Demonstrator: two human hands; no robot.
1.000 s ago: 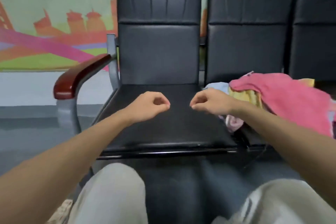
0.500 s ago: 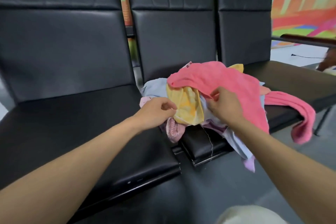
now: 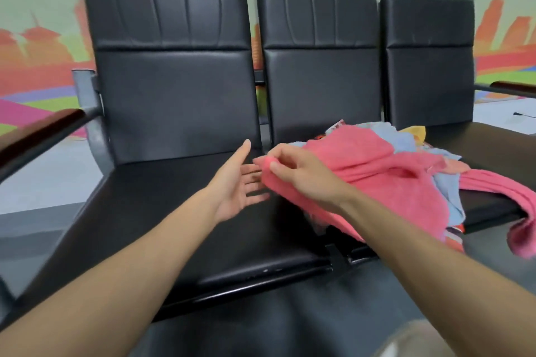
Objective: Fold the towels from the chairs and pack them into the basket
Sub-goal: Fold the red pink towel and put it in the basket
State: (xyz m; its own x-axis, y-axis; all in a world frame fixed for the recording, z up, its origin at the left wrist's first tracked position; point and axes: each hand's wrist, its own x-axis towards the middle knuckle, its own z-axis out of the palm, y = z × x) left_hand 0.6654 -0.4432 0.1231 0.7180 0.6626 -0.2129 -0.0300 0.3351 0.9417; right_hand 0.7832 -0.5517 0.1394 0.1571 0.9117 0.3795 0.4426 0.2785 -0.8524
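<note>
Pink towel (image 3: pixel 365 165) is lying on top of a loose pile of towels (image 3: pixel 446 182) on the seat of the middle chair (image 3: pixel 319 81), its near corner reaching left over the gap toward the left chair (image 3: pixel 174 101). Right hand (image 3: pixel 298 175) is pinching that corner between thumb and forefinger, other fingers curling loosely, and is holding the corner just above the seat. Left hand (image 3: pixel 235 182) is hovering over the left chair's seat, palm turned toward the towel, thumb pointing up, fingers spread and straight, their tips just beside or under the pink edge; cannot tell if they are touching it. Light blue towel (image 3: pixel 404 140) and a bit of yellow towel (image 3: pixel 417 132) are poking out behind the pink one, more blue and a red-patterned edge showing under it at the front. A long pink strip (image 3: pixel 519 223) is hanging off the seat front at the right; cannot tell if it is the same towel. Right chair (image 3: pixel 429 66) is standing next in the row, all three black and padded, joined side by side. Dark wooden armrest (image 3: pixel 40 136) is sticking out at far left, another armrest (image 3: pixel 513 86) at far right. Wall mural (image 3: pixel 34 46) with orange buildings is running behind, grey floor (image 3: pixel 43 180) below it. The person's knee (image 3: pixel 420 339) is showing blurred at the bottom edge.
</note>
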